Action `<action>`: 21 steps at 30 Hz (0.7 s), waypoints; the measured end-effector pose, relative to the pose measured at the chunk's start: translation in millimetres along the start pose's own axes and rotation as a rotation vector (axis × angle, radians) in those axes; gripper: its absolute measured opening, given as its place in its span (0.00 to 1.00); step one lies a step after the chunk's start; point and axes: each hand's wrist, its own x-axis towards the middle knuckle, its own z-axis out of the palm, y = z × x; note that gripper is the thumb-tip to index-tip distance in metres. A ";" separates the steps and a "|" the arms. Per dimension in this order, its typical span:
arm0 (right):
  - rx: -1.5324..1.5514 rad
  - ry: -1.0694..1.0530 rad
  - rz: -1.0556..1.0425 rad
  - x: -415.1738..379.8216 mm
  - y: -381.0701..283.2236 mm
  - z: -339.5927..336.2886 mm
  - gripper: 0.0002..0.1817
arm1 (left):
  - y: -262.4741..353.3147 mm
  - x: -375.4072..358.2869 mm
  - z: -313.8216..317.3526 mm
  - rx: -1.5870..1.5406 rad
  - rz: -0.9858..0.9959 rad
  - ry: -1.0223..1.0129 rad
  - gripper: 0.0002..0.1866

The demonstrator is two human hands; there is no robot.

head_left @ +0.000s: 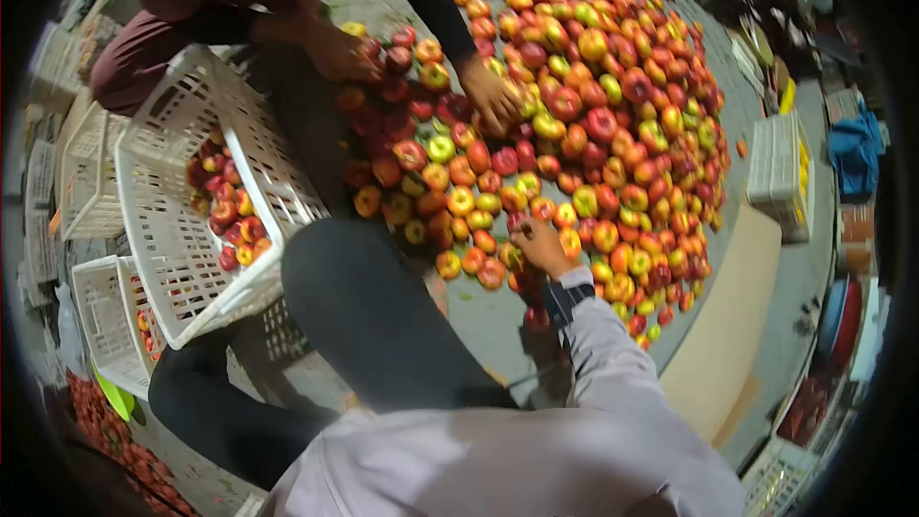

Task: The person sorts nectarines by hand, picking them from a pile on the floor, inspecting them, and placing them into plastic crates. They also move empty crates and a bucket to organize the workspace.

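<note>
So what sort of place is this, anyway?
Probably a fruit sorting or packing area: a big heap of red and yellow fruit spreads over the floor, and white crates stand nearby, some with fruit inside.

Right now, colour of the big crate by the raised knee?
The crate is white, seen best in the head view.

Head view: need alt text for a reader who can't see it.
The person's right hand reaches into a large floor pile of red and yellow fruit; a co-worker's hands are at it too. White perforated crates, some holding fruit, stand at left; flat cardboard lies at right.
</note>
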 end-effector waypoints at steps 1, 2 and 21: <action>0.040 0.065 -0.117 12.3 5.1 2.2 0.14 | -2.6 -4.2 0.6 0.019 0.030 0.034 0.28; -0.025 0.066 -0.041 24.5 -2.1 -1.6 0.13 | -7.4 -10.6 1.9 0.040 0.073 0.084 0.27; -0.843 0.518 -0.101 212.4 -24.3 -5.1 0.10 | -145.3 -40.3 56.9 -0.121 -0.256 0.414 0.16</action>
